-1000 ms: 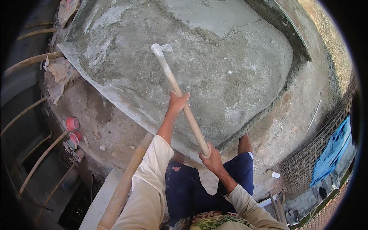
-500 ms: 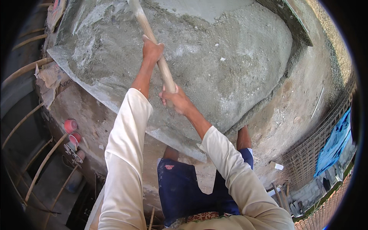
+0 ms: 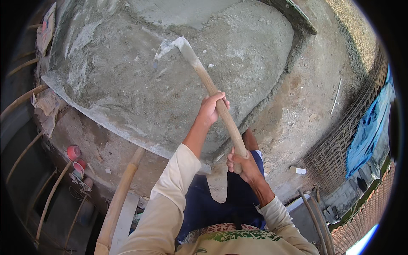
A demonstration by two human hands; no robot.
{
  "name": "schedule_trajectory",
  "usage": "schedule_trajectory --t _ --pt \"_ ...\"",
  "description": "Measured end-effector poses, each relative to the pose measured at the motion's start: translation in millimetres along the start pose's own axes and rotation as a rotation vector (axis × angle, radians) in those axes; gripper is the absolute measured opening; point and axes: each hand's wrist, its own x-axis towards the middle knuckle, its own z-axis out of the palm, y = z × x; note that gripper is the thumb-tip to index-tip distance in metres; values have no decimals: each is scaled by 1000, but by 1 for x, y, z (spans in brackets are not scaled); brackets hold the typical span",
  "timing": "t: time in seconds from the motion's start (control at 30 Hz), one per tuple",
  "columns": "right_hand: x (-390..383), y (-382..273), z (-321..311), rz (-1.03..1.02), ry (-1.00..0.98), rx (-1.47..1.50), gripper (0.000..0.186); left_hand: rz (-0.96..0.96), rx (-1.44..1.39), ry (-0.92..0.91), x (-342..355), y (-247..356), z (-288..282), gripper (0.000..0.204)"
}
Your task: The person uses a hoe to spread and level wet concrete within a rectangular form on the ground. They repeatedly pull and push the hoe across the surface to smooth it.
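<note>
A hoe with a long wooden handle (image 3: 205, 78) slants across the middle, its pale, mortar-caked blade (image 3: 167, 47) at the upper left end. Partway up the handle, my left hand (image 3: 210, 107) is wrapped round the wood. My right hand (image 3: 245, 165) grips the same handle close to its butt end, in front of my dark blue shorts. Beneath the hoe spreads a broad heap of grey cement mix (image 3: 127, 80). The blade appears over the heap's surface; whether it touches cannot be told.
A thin sheet edge (image 3: 102, 123) borders the heap at the near left; a board (image 3: 297, 17) stands at the far right. A bamboo pole (image 3: 121, 199) rises at lower left, near red buckets (image 3: 73, 151). Wire mesh (image 3: 340, 148) and a blue tarp (image 3: 369, 127) lie right.
Both hands have drawn the hoe back toward my body and to the right. Its blade, out of view before, now shows. A bamboo pole has come into view at lower left.
</note>
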Motion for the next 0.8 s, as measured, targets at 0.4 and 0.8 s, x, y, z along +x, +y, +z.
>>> schedule_trajectory --t 0.4,0.8 --pt "36 100 2 -253 -149 -783 28 261 70 277 -76 149 -29 23" --pt "314 173 388 -443 -357 -885 38 404 1395 1013 -73 344 -341 107"
